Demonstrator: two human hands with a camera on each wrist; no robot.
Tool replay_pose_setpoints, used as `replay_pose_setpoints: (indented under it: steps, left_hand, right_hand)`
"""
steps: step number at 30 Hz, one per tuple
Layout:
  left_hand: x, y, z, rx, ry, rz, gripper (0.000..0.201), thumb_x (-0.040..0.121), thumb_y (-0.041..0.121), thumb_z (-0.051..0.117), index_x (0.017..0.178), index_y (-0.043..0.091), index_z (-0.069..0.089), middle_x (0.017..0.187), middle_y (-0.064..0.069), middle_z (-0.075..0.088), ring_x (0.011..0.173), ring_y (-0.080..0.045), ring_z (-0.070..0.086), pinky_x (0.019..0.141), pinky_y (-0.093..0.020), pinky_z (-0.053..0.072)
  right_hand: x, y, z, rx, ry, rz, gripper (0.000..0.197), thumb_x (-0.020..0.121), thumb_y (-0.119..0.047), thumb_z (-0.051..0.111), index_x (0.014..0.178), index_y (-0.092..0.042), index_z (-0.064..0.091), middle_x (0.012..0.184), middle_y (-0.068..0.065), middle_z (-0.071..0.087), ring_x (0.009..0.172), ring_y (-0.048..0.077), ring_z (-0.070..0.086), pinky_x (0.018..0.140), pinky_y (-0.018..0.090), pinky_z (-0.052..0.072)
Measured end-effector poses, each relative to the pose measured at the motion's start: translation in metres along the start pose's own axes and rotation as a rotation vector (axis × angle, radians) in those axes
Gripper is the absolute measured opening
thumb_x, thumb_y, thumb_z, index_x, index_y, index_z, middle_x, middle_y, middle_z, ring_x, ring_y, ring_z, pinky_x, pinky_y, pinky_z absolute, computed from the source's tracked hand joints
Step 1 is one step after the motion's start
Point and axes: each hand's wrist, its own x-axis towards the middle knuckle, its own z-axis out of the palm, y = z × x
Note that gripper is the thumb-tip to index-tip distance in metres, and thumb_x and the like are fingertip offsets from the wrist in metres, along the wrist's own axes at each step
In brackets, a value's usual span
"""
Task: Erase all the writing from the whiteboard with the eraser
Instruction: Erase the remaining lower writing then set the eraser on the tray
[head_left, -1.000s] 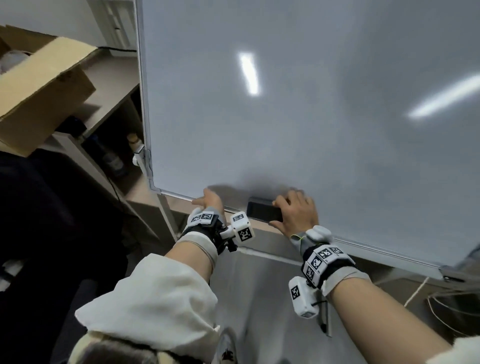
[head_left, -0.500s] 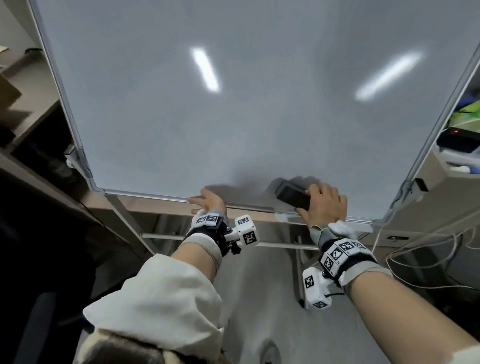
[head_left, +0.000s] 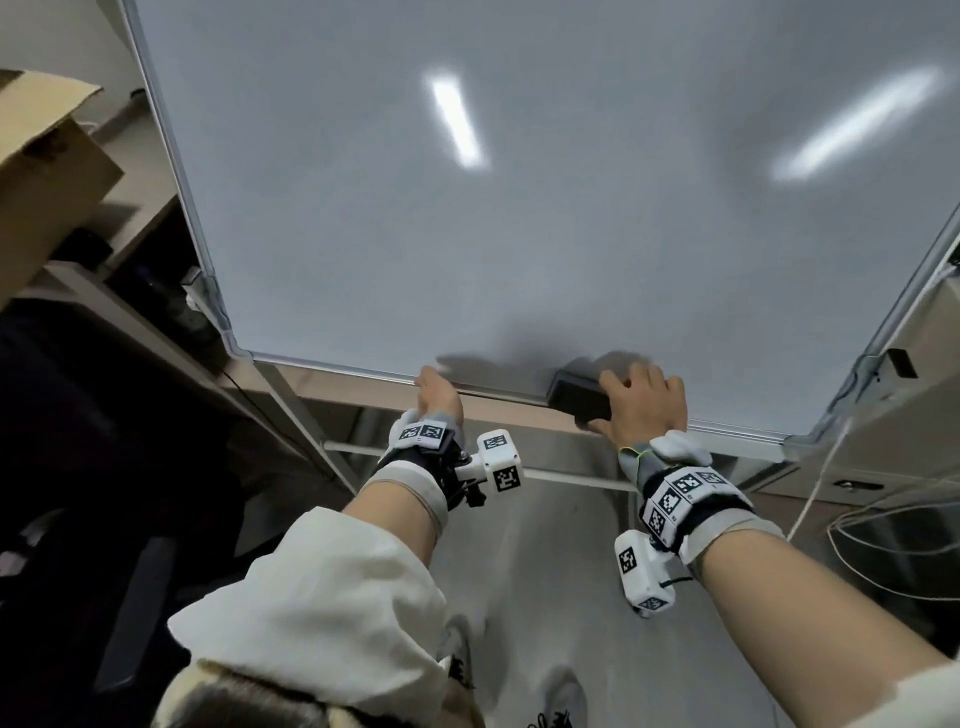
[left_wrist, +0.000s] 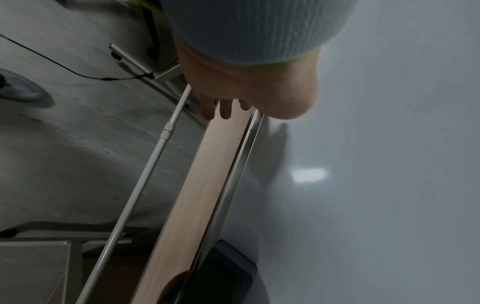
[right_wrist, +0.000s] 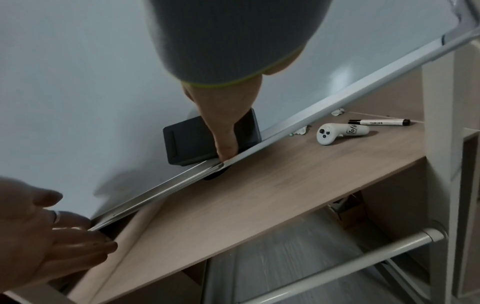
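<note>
The whiteboard (head_left: 519, 234) fills the head view, and no writing shows on its surface. My right hand (head_left: 641, 405) grips the black eraser (head_left: 579, 397) and holds it flat against the board at the bottom frame. In the right wrist view my thumb lies across the eraser (right_wrist: 189, 142), whose lower edge meets the metal frame. My left hand (head_left: 439, 392) holds the bottom frame a short way left of the eraser. Its fingertips (left_wrist: 218, 109) curl under the edge, and the thumb rests on the board's front.
A wooden shelf (right_wrist: 272, 195) runs below the board, with a white controller (right_wrist: 337, 133) and a marker (right_wrist: 379, 122) at its right end. A cardboard box (head_left: 36, 171) sits on shelving to the left. Cables (head_left: 883, 545) hang at the right. A white crossbar (head_left: 561, 475) spans the stand.
My right hand has slid the eraser to the right along the board's lower part and down onto the bottom frame. The left hand has stayed on the frame.
</note>
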Motion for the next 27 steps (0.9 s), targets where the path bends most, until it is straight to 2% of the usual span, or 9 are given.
replay_pose_setpoints:
  steps: [6,11,15,16,18,20,22,24,27]
  left_hand:
    - [0.017,0.006,-0.01,-0.007,0.073,0.013,0.066,0.106,0.043,0.03,0.149,-0.006,0.037,0.155,-0.022,0.037,0.142,-0.037,0.038,0.121,-0.041,0.025]
    - [0.046,0.016,-0.035,-0.005,0.132,0.086,0.05,0.105,0.028,0.033,0.128,-0.01,0.056,0.131,-0.026,0.06,0.121,-0.039,0.057,0.102,-0.039,0.042]
    - [0.065,0.019,-0.045,-0.059,0.118,0.086,0.05,0.096,0.032,0.034,0.118,-0.003,0.062,0.119,-0.02,0.067,0.107,-0.038,0.067,0.102,-0.048,0.049]
    - [0.073,0.02,-0.048,-0.065,0.12,0.067,0.05,0.094,0.033,0.034,0.114,-0.001,0.065,0.115,-0.018,0.069,0.102,-0.037,0.068,0.098,-0.047,0.052]
    - [0.084,0.027,-0.061,-0.113,0.074,0.03,0.046,0.095,0.032,0.035,0.101,0.003,0.07,0.098,-0.011,0.072,0.083,-0.031,0.069,0.077,-0.035,0.053]
    - [0.087,0.031,-0.071,-0.135,0.02,0.017,0.044,0.097,0.031,0.034,0.088,0.007,0.07,0.086,-0.006,0.07,0.069,-0.025,0.063,0.06,-0.027,0.043]
    - [0.092,0.037,-0.083,-0.134,-0.012,0.009,0.045,0.097,0.032,0.034,0.085,0.008,0.071,0.085,-0.005,0.071,0.067,-0.022,0.061,0.055,-0.024,0.037]
    - [0.101,0.041,-0.092,-0.147,-0.026,0.005,0.045,0.098,0.032,0.034,0.087,0.008,0.071,0.086,-0.005,0.07,0.068,-0.021,0.061,0.055,-0.022,0.036]
    - [0.108,0.045,-0.095,-0.159,0.007,0.018,0.042,0.098,0.028,0.035,0.094,0.006,0.07,0.09,-0.006,0.068,0.078,-0.026,0.064,0.068,-0.029,0.042]
  right_hand:
    - [0.008,-0.032,0.0,0.026,0.019,-0.09,0.054,0.072,-0.058,0.074,0.112,-0.026,0.057,0.106,0.006,0.055,0.101,0.027,0.048,0.08,0.037,0.032]
    - [0.016,-0.052,0.003,0.048,0.075,-0.132,0.06,0.05,-0.052,0.09,0.093,-0.018,0.065,0.087,0.01,0.057,0.083,0.03,0.053,0.071,0.037,0.035]
    - [0.025,-0.084,0.001,0.061,0.147,-0.19,0.062,0.048,-0.055,0.089,0.09,-0.017,0.064,0.083,0.009,0.056,0.08,0.029,0.052,0.069,0.037,0.036]
    - [0.029,-0.097,0.0,0.071,0.153,-0.204,0.063,0.048,-0.055,0.089,0.091,-0.017,0.064,0.084,0.009,0.056,0.081,0.029,0.051,0.069,0.037,0.036]
    - [0.038,-0.127,-0.002,0.082,0.156,-0.239,0.064,0.048,-0.056,0.089,0.092,-0.017,0.064,0.086,0.009,0.057,0.082,0.029,0.052,0.07,0.037,0.036]
    - [0.044,-0.143,-0.003,0.095,0.153,-0.258,0.064,0.049,-0.055,0.089,0.092,-0.016,0.064,0.087,0.009,0.057,0.083,0.029,0.052,0.07,0.038,0.036]
    - [0.049,-0.157,-0.003,0.095,0.164,-0.283,0.062,0.051,-0.055,0.088,0.092,-0.015,0.063,0.088,0.008,0.058,0.084,0.029,0.051,0.071,0.038,0.036]
    - [0.052,-0.168,-0.004,0.09,0.172,-0.301,0.06,0.054,-0.056,0.085,0.092,-0.016,0.062,0.089,0.007,0.058,0.085,0.029,0.051,0.071,0.038,0.036]
    - [0.054,-0.169,-0.016,0.109,0.238,-0.279,0.053,0.061,-0.056,0.081,0.093,-0.017,0.063,0.091,0.006,0.058,0.086,0.029,0.051,0.071,0.038,0.033]
